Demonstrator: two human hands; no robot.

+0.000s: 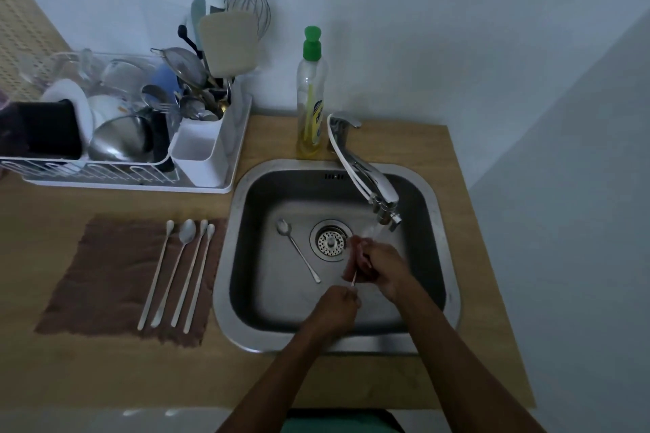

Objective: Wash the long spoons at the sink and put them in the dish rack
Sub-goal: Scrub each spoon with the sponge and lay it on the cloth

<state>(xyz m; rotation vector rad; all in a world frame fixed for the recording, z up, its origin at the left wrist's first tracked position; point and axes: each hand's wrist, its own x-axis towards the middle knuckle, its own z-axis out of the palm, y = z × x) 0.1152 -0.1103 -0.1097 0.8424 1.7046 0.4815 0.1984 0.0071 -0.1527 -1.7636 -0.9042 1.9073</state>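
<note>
Washing stage at the sink point(438, 221). The left hand point(336, 306) pinched the lower end of one long spoon's handle point(354, 278), while the right hand point(381, 265) was curled round its upper end beneath the stream from the faucet point(365, 183); the bowl itself was hidden inside that grip. To do this step well, the bowl probably needed to sit directly under the water, with the right fingers rubbing both faces and then sliding down the thin handle, and the left pinch kept firm so the wet metal could not slip towards the drain point(330, 241). A second spoon point(298, 250) lay loose on the basin floor, and four more point(187, 231) waited side by side on a brown cloth point(105, 274) left of the sink. The dish rack point(218, 187), their destination, stood behind the cloth, already crowded. The detergent bottle point(311, 109) carried a yellow label, but its lettering was too blurred to read, and no brand could be made out.
</note>
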